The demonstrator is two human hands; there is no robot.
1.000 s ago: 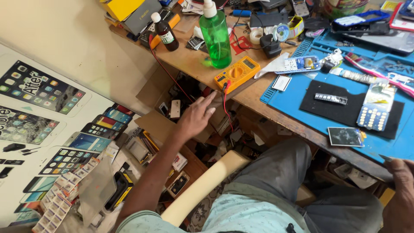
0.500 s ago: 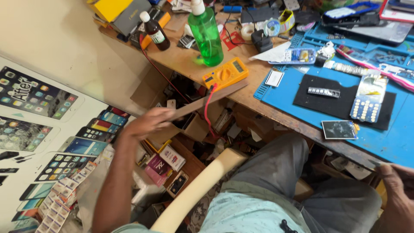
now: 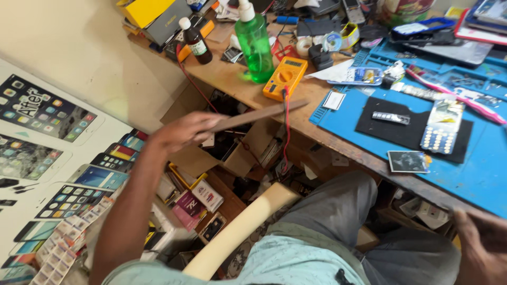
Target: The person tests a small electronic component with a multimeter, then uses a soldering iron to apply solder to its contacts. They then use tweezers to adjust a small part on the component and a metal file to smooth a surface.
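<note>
My left hand is out to the left of the wooden workbench, gripping one end of a long flat brown strip. The strip points up and right, and its far end lies over the bench edge just below the orange multimeter. A red lead hangs from the meter past the strip. My right hand sits at the lower right corner under the bench edge, partly cut off by the frame. I cannot see anything in it.
A green spray bottle and a small brown bottle stand near the meter. A blue work mat carries a black pad, a keypad phone and small parts. Boxes crowd the space under the bench. Phone posters cover the left wall.
My left hand pulled the brown strip out from under the bench and raised it, so the strip's far end now reaches the bench edge by the multimeter.
</note>
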